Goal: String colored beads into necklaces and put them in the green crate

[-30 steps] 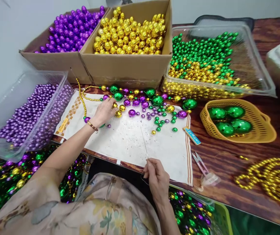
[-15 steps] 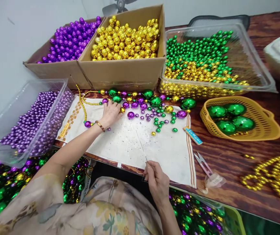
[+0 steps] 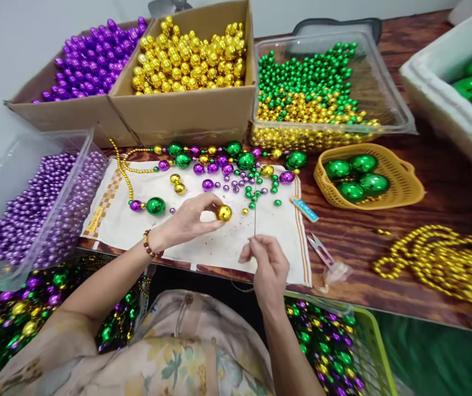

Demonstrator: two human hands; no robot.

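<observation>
My left hand (image 3: 190, 220) pinches a shiny gold bead (image 3: 224, 213) between thumb and fingers, above the white towel (image 3: 186, 253). Facing it, my right hand (image 3: 266, 264) is closed on a long thin needle (image 3: 255, 214) that points up and away from me; a thread trails below. Two loose gold beads (image 3: 177, 184) and a large green bead (image 3: 155, 206) lie on the towel to the left. Beyond the hands are several loose small green and purple beads (image 3: 252, 192). Along the towel's far edge runs a strand of mixed beads (image 3: 203, 159), its gold bead string (image 3: 126, 181) curving at the left.
Cardboard boxes hold purple beads (image 3: 95, 60) and gold beads (image 3: 190, 55). Clear bins stand left (image 3: 91, 143) and right (image 3: 384, 71). A yellow basket (image 3: 409, 184) holds large green beads. Thread snips (image 3: 320, 250) and gold bead strings (image 3: 437, 264) lie at right; a foam box (image 3: 417, 82) is behind.
My left hand has come from the towel's far left toward the middle, now with a gold bead. My right hand has moved up slightly, the needle turned more upright. The view has shifted right.
</observation>
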